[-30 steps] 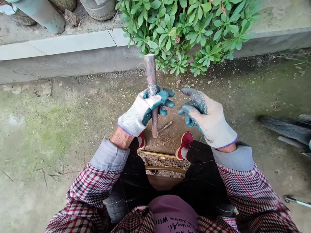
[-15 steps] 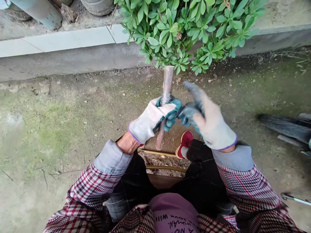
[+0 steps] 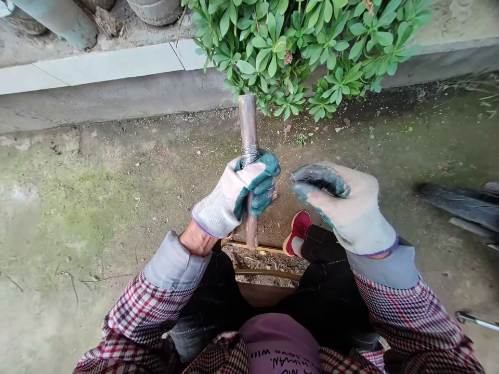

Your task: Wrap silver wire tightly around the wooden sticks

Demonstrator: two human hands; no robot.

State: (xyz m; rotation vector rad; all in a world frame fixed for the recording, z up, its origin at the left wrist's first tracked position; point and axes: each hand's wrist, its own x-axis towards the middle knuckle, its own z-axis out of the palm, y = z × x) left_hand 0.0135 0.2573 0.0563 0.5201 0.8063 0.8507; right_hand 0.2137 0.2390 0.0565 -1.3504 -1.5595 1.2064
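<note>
My left hand (image 3: pixel 249 187), in a white glove with a green coated palm, is closed around a brownish-grey rod (image 3: pixel 248 117) that stands nearly upright in the view. Just above the fingers, thin silvery wire (image 3: pixel 250 153) is wound round the rod in close turns. A fine loose strand of it curves from the left fingers across to my right hand (image 3: pixel 339 200). This hand wears a matching glove, its thumb and fingers pinched together on the strand's end. Whether the rod is wood or metal, I cannot tell.
A leafy green bush (image 3: pixel 296 52) overhangs the low concrete ledge (image 3: pixel 117 67) ahead. Pots and a pipe (image 3: pixel 70 23) stand on the ledge. To the right are a dark tyre (image 3: pixel 460 205) and a thin metal bar (image 3: pixel 477 320). A low seat's yellowish frame (image 3: pixel 268 271) lies between my legs.
The right hand has moved right and down, from beside the left hand, and its fingers have closed into a pinch. The left hand has shifted slightly left with the rod.
</note>
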